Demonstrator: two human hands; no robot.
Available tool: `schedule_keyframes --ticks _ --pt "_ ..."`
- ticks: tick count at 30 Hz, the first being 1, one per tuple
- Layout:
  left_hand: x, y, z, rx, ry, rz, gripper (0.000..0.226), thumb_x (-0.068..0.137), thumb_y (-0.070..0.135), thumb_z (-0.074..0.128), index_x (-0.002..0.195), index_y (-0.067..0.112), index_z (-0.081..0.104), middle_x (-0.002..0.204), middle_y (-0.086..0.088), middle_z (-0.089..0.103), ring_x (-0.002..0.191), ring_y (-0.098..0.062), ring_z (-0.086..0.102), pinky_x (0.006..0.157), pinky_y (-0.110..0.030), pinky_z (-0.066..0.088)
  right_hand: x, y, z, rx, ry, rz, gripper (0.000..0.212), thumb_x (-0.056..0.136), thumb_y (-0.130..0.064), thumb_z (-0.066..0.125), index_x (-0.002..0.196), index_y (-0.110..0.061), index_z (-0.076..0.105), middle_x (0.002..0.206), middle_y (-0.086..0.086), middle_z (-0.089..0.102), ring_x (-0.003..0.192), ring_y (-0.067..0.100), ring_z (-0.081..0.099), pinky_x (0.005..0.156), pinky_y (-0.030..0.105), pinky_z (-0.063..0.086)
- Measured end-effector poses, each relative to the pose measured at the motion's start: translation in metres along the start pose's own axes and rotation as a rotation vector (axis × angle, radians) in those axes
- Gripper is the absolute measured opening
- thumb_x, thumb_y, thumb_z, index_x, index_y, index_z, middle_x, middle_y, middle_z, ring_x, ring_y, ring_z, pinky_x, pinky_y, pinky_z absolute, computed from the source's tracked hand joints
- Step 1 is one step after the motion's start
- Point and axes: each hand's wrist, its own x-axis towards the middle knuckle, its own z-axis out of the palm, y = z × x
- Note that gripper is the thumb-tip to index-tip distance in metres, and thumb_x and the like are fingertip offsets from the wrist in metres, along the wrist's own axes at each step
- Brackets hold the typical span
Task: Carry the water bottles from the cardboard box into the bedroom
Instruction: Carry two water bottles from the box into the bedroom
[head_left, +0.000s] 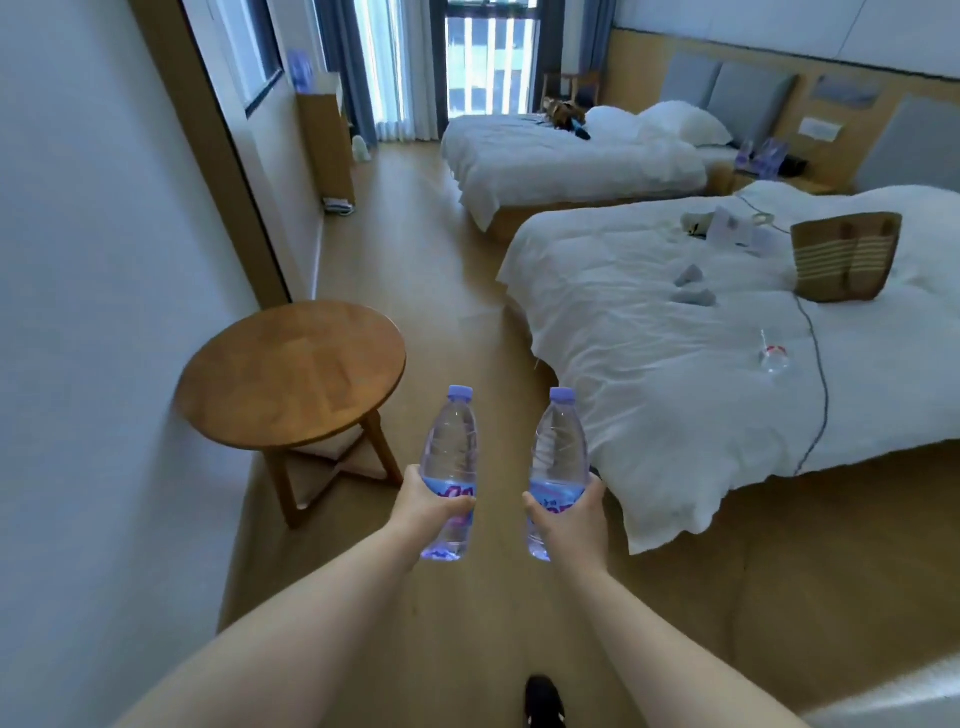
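Plastic bottles upright for carrying: left hand (434, 506) grips one bottle (448, 467), right hand (571, 512) the other bottle (556, 467), bed (675, 374) near right.

One head-worn wide-angle view looks forward and down, close over the arms, across the bedroom floor (431, 291)
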Motion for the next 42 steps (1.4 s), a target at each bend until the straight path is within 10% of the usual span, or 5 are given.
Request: schedule_keyframes --ticks 15,24,30,42 --pt "0.242 0.151 0.08 -0.128 0.38 0.004 0.063 0.07 0.015 0.084 0.113 0.017 0.038 0.106 -0.006 0.055 0.097 -0.022 0.06 0.088 -0.041 0.055 0.354 -0.079 0.037 -0.027 -0.274 -0.179 0.072 0.071 -0.036 0.083 0.125 -0.023 0.038 0.109 -0.008 0.053 0.089 0.003 0.058 0.063 0.014 0.043" --pt "0.393 0.253 0.103 -0.092 0.368 0.072 0.061 0.074 0.013 0.081 0.115 0.014 0.037 0.108 -0.007 0.053 0.095 -0.021 0.058 0.084 -0.034 0.052 0.533 -0.129 0.07 -0.07 -0.208 -0.182 0.062 0.069 -0.033 0.08 0.113 -0.014 0.041 0.103 0.005 0.057 0.089 0.023 0.061 0.076 0.034 0.05" --pt "0.56 0.296 0.097 -0.122 0.321 0.082 0.06 0.073 0.008 0.081 0.111 0.013 0.035 0.098 -0.001 0.049 0.079 -0.009 0.052 0.061 -0.018 0.044 0.672 -0.157 0.136 -0.107 -0.22 -0.202 0.06 0.07 -0.038 0.08 0.11 -0.019 0.039 0.103 0.002 0.058 0.089 0.02 0.061 0.071 0.025 0.044" --pt "0.827 0.422 0.05 -0.072 0.363 0.035 0.06 0.07 0.01 0.083 0.107 0.013 0.037 0.09 0.002 0.051 0.086 -0.021 0.056 0.083 -0.038 0.052 0.915 -0.259 0.269 -0.131 -0.203 -0.196 0.073 0.072 -0.043 0.082 0.124 -0.02 0.037 0.111 -0.003 0.052 0.094 0.014 0.058 0.078 0.026 0.05"
